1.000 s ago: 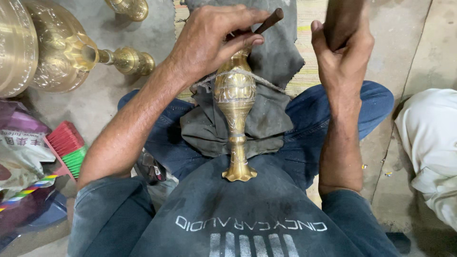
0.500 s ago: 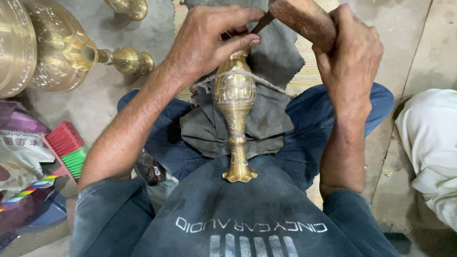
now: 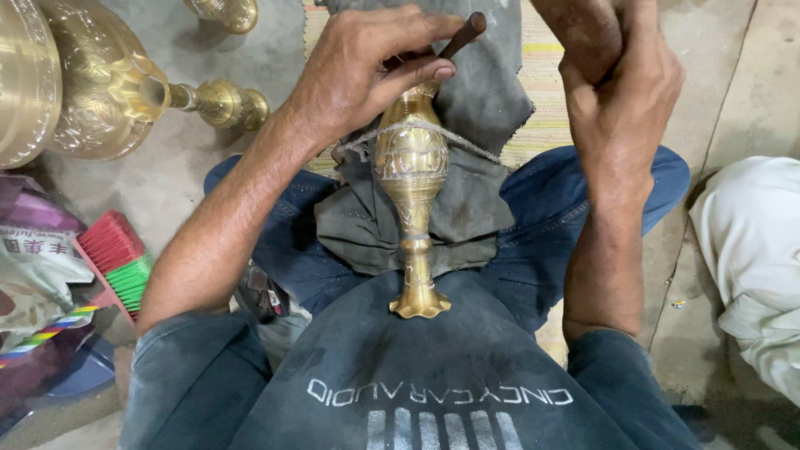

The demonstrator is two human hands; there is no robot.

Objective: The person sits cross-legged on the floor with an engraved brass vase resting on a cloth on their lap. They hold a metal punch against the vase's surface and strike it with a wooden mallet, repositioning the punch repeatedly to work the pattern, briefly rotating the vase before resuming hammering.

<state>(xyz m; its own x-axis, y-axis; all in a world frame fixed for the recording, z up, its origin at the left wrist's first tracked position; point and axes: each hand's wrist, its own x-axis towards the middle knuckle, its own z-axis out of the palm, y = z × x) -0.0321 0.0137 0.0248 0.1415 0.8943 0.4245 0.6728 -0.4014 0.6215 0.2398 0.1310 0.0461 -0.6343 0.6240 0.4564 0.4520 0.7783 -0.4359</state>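
Observation:
A brass vase (image 3: 412,179) with engraved patterns lies lengthwise on a dark cloth (image 3: 467,204) over my lap, its flared foot against my shirt. A cord (image 3: 467,142) is tied around its body. My left hand (image 3: 367,67) pinches a thin dark chisel (image 3: 462,35) with its tip at the vase's neck. My right hand (image 3: 621,83) is raised to the right of the chisel, closed around a brown wooden mallet handle (image 3: 583,29) that runs out of the top of the view.
Large engraved brass vessels (image 3: 92,92) lie on the concrete floor at upper left, with a smaller brass piece (image 3: 221,102) beside them. A red and green brush (image 3: 117,258) and plastic bags (image 3: 33,267) sit at left. White cloth (image 3: 750,250) is at right.
My right hand swung the mallet down toward the chisel head, then lifted back slightly to the right. My left hand and the vase stayed in place.

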